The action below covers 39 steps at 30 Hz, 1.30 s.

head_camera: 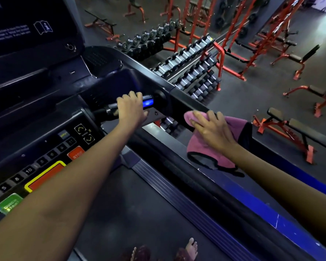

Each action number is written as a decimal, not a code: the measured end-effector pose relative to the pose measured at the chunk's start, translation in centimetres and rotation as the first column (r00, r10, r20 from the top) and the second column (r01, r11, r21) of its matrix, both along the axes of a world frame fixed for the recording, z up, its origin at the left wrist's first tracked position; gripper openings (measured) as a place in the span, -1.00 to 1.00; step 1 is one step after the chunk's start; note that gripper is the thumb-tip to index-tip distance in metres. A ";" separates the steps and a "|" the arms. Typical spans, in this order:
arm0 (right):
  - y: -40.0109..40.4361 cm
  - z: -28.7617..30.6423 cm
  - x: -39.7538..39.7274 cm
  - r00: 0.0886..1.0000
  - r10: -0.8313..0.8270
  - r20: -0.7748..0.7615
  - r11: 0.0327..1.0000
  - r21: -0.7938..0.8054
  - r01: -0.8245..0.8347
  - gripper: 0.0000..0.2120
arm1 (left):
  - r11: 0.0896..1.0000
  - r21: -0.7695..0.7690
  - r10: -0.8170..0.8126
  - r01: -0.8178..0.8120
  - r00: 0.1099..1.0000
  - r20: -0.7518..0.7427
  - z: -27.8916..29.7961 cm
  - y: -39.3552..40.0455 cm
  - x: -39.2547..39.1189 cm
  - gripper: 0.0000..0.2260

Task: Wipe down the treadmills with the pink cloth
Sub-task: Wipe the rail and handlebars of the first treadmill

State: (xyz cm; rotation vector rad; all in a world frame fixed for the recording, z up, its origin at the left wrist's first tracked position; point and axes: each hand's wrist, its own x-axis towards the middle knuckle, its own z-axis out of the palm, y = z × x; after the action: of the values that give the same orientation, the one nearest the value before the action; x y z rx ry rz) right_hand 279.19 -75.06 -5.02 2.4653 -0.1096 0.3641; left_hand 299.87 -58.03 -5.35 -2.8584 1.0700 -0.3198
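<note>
I stand on a dark treadmill whose belt (132, 210) runs below me. My left hand (132, 108) grips the front crossbar handle (149, 101), which has a shiny blue sensor patch. My right hand (211, 129) presses the pink cloth (199, 147) flat onto the right side handrail (188, 106), fingers spread over it. The cloth has a black trim and drapes down over the rail's inner side.
The console (45, 157) with number keys, a red stop button and a green start button lies at left. Beyond the rail stand dumbbell racks (194, 68), red squat racks (239, 34) and red-framed benches (297, 132). My feet (190, 249) show at the bottom.
</note>
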 end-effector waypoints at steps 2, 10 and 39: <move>0.6 0.0 2.6 0.999 -0.036 0.014 0.999 0.022 0.036 -0.60 | 1.000 0.007 -0.018 0.018 0.999 0.032 -0.1 0.0 0.4 -0.54; 0.2 0.0 2.1 0.991 0.122 -0.052 0.992 -0.033 -0.124 -0.62 | 0.993 0.118 -0.044 0.026 0.988 0.146 -1.3 0.3 0.6 -0.53; 2.4 3.4 8.5 0.947 0.029 -0.319 0.997 -0.059 -0.051 -0.74 | 0.987 -0.079 -0.111 0.141 0.946 0.304 -3.1 -0.1 2.1 -0.42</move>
State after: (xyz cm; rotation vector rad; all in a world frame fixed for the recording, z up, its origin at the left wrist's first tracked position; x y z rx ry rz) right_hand 287.73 -72.67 -1.65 2.4274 0.0876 -0.0177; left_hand 301.97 -58.17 -8.41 -2.7067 1.2046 -0.8073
